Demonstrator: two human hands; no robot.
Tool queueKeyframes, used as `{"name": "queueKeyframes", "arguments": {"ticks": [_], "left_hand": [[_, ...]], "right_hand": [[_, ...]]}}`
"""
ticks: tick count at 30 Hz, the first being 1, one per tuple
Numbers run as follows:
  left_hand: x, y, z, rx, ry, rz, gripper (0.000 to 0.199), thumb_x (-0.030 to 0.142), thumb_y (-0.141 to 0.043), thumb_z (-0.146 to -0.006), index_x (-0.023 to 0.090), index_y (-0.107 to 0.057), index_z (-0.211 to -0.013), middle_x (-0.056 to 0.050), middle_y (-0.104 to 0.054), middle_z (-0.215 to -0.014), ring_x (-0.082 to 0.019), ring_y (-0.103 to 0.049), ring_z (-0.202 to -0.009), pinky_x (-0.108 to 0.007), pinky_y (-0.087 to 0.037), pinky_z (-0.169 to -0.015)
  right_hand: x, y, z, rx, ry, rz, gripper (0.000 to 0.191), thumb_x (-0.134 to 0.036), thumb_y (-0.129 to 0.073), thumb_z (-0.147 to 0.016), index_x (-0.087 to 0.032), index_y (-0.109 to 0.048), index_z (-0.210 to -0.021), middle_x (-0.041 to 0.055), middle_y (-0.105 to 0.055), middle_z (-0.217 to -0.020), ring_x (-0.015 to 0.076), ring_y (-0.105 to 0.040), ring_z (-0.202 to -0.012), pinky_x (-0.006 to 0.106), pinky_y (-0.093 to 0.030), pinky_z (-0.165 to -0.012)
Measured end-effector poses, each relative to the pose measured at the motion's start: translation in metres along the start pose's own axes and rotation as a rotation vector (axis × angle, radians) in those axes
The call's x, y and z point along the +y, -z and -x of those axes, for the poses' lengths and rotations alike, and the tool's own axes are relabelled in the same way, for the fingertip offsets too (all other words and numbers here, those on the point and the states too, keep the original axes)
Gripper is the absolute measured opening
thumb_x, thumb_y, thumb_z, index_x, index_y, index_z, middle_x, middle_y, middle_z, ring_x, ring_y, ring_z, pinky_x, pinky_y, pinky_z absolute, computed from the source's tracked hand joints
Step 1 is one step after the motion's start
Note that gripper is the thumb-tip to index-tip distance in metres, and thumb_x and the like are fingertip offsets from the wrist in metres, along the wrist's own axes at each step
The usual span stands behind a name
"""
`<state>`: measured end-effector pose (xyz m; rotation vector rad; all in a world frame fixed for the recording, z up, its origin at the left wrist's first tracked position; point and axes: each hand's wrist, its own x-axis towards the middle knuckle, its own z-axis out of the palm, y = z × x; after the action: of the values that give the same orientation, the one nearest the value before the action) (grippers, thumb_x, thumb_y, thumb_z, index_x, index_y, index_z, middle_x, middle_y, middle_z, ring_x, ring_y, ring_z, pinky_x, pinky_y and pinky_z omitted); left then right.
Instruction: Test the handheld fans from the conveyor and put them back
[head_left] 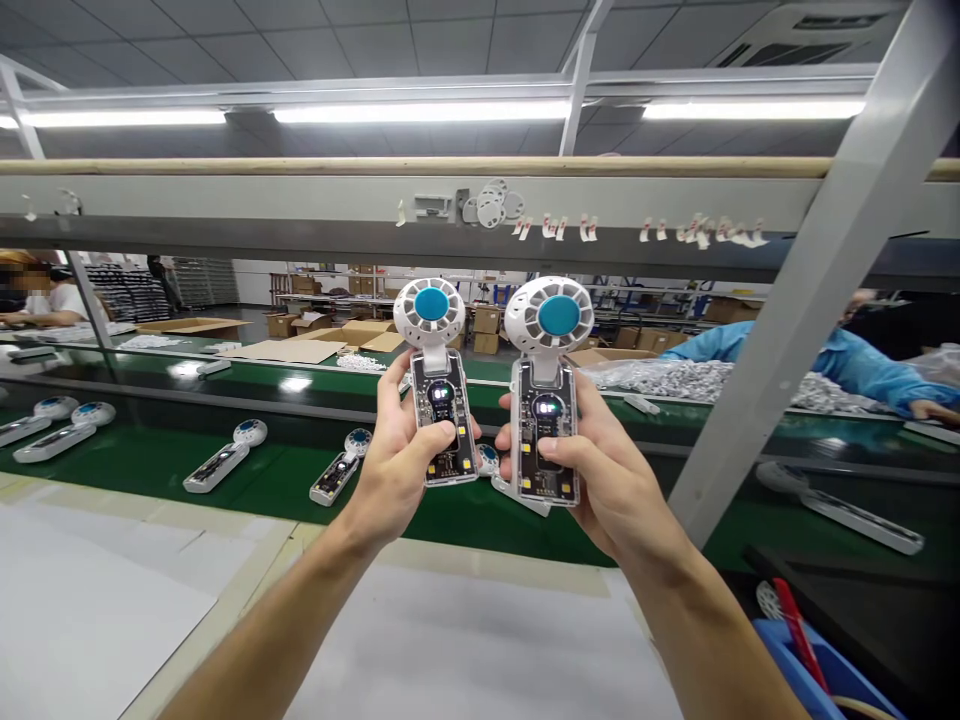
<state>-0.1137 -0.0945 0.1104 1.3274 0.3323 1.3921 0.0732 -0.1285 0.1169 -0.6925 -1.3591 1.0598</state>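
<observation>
Two small handheld fans are held upright side by side over the green conveyor belt. My left hand [394,455] is closed around the left handheld fan [441,395], its thumb on the front of the body. My right hand [604,460] grips the right handheld fan [546,408] the same way, thumb pressed low on the front. Both have white round slotted heads with blue centres and clear bodies over a dark circuit board. A small display glows on each. The two fans stand apart, and my fingers behind them are partly hidden.
On the green belt [277,510] lie several more fans, one [225,460] to the left. A slanted grey post [810,260] stands at right, near a blue bin [817,665]. White sheets [480,640] cover the near table. Across the belt, a person in a blue sleeve [862,365] reaches out.
</observation>
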Motion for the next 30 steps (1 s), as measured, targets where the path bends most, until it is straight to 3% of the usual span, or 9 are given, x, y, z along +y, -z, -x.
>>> {"name": "queueKeyframes", "arguments": {"ticks": [5,10,15,18,22,25,28,30], "left_hand": [[-0.001,0.0,0.001,0.007,-0.024,0.002,0.085,0.023,-0.068,-0.082,0.03,-0.019,-0.151,-0.008,-0.062,-0.118,-0.015,-0.069,-0.071,-0.031,-0.06,-0.062],[-0.002,-0.001,0.002,-0.003,-0.034,0.017,0.085,0.024,-0.069,-0.082,0.031,-0.019,-0.151,-0.008,-0.062,-0.119,-0.015,-0.068,-0.072,-0.031,-0.06,-0.061],[-0.004,-0.001,0.003,-0.033,-0.026,0.03,0.086,0.023,-0.067,-0.084,0.03,-0.014,-0.153,-0.005,-0.067,-0.105,-0.016,-0.069,-0.069,-0.031,-0.06,-0.062],[-0.005,0.0,0.004,-0.054,-0.043,0.023,0.084,0.023,-0.066,-0.085,0.032,-0.015,-0.152,-0.003,-0.069,-0.099,-0.017,-0.07,-0.071,-0.032,-0.06,-0.064],[-0.005,0.0,0.003,-0.039,-0.028,-0.028,0.069,0.036,-0.071,-0.086,0.029,-0.03,-0.14,-0.003,-0.069,-0.1,-0.015,-0.067,-0.064,-0.026,-0.056,-0.055],[-0.008,-0.001,0.001,0.055,-0.044,-0.201,0.055,0.041,-0.076,-0.082,0.022,-0.042,-0.121,0.0,-0.068,-0.086,-0.013,-0.063,-0.054,-0.025,-0.053,-0.052],[-0.017,0.006,-0.003,0.234,-0.247,-0.439,0.046,0.034,-0.079,-0.079,0.02,-0.05,-0.112,0.001,-0.067,-0.08,-0.014,-0.067,-0.061,-0.026,-0.057,-0.062],[-0.026,0.018,-0.009,0.361,-0.448,-0.622,0.043,0.029,-0.08,-0.075,0.019,-0.055,-0.108,-0.002,-0.069,-0.087,-0.016,-0.07,-0.073,-0.026,-0.057,-0.067]], "right_hand": [[0.005,0.003,-0.002,-0.013,0.043,-0.05,0.08,-0.021,-0.066,-0.084,-0.033,-0.03,-0.154,0.0022,-0.071,-0.105,0.0164,-0.072,-0.071,0.029,-0.061,-0.062],[0.005,0.004,-0.001,-0.031,0.041,-0.045,0.076,-0.019,-0.063,-0.087,-0.033,-0.028,-0.154,0.0005,-0.072,-0.098,0.016,-0.072,-0.071,0.029,-0.061,-0.064],[0.003,0.0,0.0,-0.04,0.039,-0.029,0.076,-0.02,-0.063,-0.086,-0.032,-0.029,-0.153,-0.0013,-0.072,-0.091,0.016,-0.071,-0.069,0.028,-0.06,-0.062],[0.0,-0.003,0.0,-0.012,0.057,-0.008,0.078,-0.02,-0.066,-0.084,-0.034,-0.028,-0.151,-0.0013,-0.072,-0.096,0.0171,-0.073,-0.073,0.031,-0.062,-0.067],[-0.005,-0.007,0.002,0.022,-0.05,-0.091,0.058,-0.034,-0.073,-0.081,-0.027,-0.048,-0.133,0.0,-0.07,-0.09,0.0183,-0.072,-0.07,0.031,-0.061,-0.062],[-0.01,-0.013,0.007,0.068,-0.152,-0.062,0.042,-0.045,-0.078,-0.073,-0.02,-0.064,-0.104,-0.0005,-0.065,-0.074,0.0151,-0.062,-0.052,0.029,-0.055,-0.048],[-0.02,-0.013,0.017,0.32,0.079,0.177,0.032,-0.03,-0.089,-0.064,-0.021,-0.067,-0.085,0.0003,-0.067,-0.075,0.0177,-0.068,-0.066,0.029,-0.059,-0.061],[-0.028,-0.003,0.024,0.334,0.202,0.201,0.025,-0.032,-0.088,-0.07,-0.024,-0.068,-0.083,0.0002,-0.066,-0.075,0.0194,-0.069,-0.071,0.033,-0.061,-0.068]]}}
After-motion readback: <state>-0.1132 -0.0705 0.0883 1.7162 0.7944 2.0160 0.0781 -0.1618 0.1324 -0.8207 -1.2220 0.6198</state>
